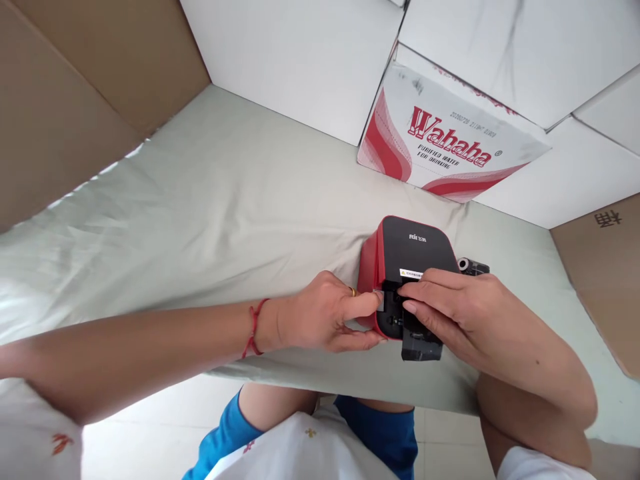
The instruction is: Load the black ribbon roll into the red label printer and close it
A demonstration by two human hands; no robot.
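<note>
A small red and black printer-like device (407,257) stands near the front edge of a table covered in a pale cloth (210,220). My left hand (320,313) grips its red left side, thumb and forefinger pinched at a small grey tab on the front. My right hand (460,310) lies over the front right, fingers curled onto the black opening. A black part (421,345) sticks out from the device's front under my right fingers. A red string bracelet is on my left wrist.
A white and red "Wahaha" water carton (440,143) leans at the back right. White boards (300,60) line the back, brown cardboard (75,93) the left and far right (605,280). A small black object (473,266) lies behind the device.
</note>
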